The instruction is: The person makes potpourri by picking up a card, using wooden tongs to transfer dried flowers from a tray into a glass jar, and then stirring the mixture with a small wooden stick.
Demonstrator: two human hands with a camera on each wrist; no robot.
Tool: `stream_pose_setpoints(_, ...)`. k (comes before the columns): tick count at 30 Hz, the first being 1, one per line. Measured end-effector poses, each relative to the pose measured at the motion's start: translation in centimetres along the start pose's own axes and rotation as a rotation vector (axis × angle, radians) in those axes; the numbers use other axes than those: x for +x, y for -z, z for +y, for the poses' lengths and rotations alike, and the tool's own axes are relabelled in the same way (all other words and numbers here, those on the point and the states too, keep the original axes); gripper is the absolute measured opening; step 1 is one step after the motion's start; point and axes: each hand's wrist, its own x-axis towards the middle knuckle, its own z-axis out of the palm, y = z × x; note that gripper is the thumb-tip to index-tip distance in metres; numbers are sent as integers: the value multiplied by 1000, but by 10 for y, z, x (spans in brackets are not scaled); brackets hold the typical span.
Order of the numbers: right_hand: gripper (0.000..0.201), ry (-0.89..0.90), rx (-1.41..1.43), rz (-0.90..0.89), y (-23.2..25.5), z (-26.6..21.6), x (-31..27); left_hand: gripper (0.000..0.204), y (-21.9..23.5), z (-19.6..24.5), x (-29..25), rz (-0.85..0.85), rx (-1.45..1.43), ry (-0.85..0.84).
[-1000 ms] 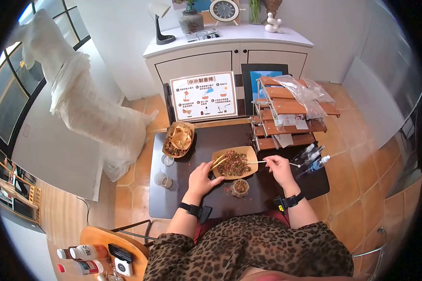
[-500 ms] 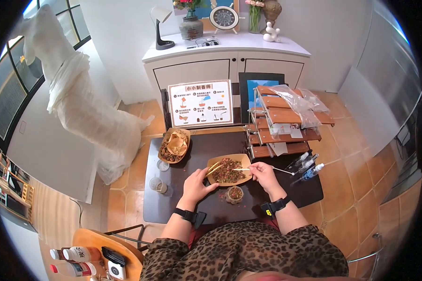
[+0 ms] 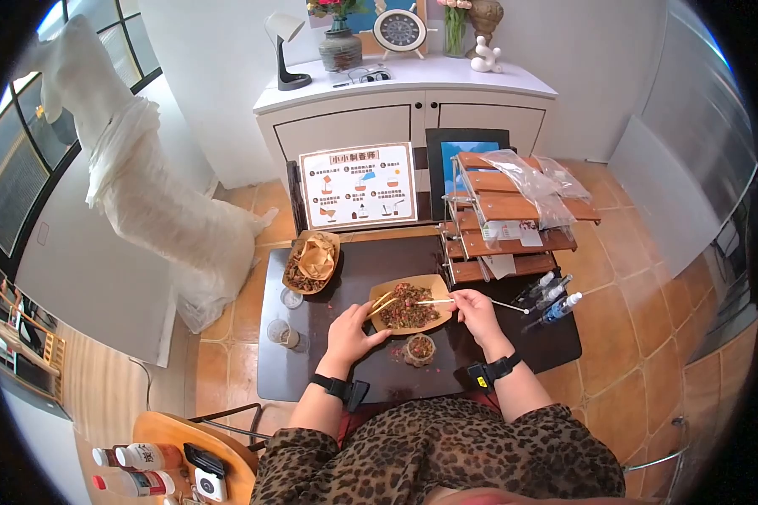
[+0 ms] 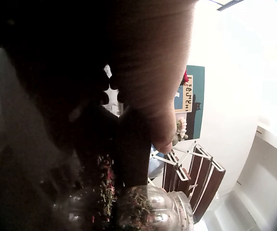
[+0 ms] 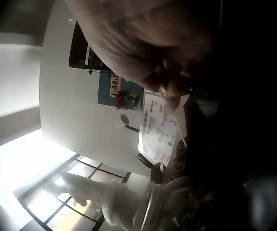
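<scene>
A brown paper tray (image 3: 436, 324) holds a heap of dried reddish-green petals and leaves (image 3: 409, 306). My left hand (image 3: 349, 336) grips its left end, fingers at the upper edge and thumb at the lower corner. Two thin gold bars (image 3: 385, 301), like tweezers, lie by those fingertips. A thin pale stick (image 3: 507, 305) with a small ball at its outer end is pinched by my right hand (image 3: 477, 320), and its inner end lies over the petals. Just in front stands a small glass jar (image 3: 419, 350) of the same mix, also a ribbed jar (image 4: 150, 207) in the left wrist view.
A second paper tray (image 3: 313, 263) with dried bits and crumpled paper stands farther left, beside clear cups (image 3: 283, 333). Bottles (image 3: 559, 310) and a wooden folding shelf (image 3: 514, 210) stand to the right. A printed instruction sheet (image 3: 359, 185) faces me behind the table (image 3: 354, 261).
My right hand has shifted left with the stick, bringing its inner end over the petals. The head view has tilted slightly. During the last half second almost nothing moves.
</scene>
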Motion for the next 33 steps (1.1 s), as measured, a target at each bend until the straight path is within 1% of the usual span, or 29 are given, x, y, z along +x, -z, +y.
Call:
stream_pose_setpoints(3, 16, 24, -7, 12, 1, 7, 5, 63, 0, 1, 1, 2, 14, 0)
stream_pose_setpoints(9, 13, 40, 48, -23, 4, 20, 14, 61, -4, 1, 2, -3, 55, 2)
stream_pose_setpoints(15, 12, 4, 213, -47, -1, 23, 24, 62, -9, 1, 4, -16, 76, 8)
stream_pose_setpoints(18, 11, 31, 206, -39, -6, 26, 25, 62, -12, 0, 4, -6, 64, 16)
stream_pose_setpoints(21, 10, 42, 264, -43, -5, 36, 26, 63, -16, 0, 4, 0, 48, 24)
stream_pose_setpoints(25, 8, 69, 226, -42, -7, 43, 24, 65, -15, 3, 6, -28, 60, 45)
stream_pose_setpoints(29, 6, 71, 222, -60, -7, 50, 25, 67, -19, -5, 4, -35, 84, 57)
stream_pose_setpoints(33, 9, 101, 142, -6, -9, 51, 24, 68, -19, 0, 5, -33, 95, 71)
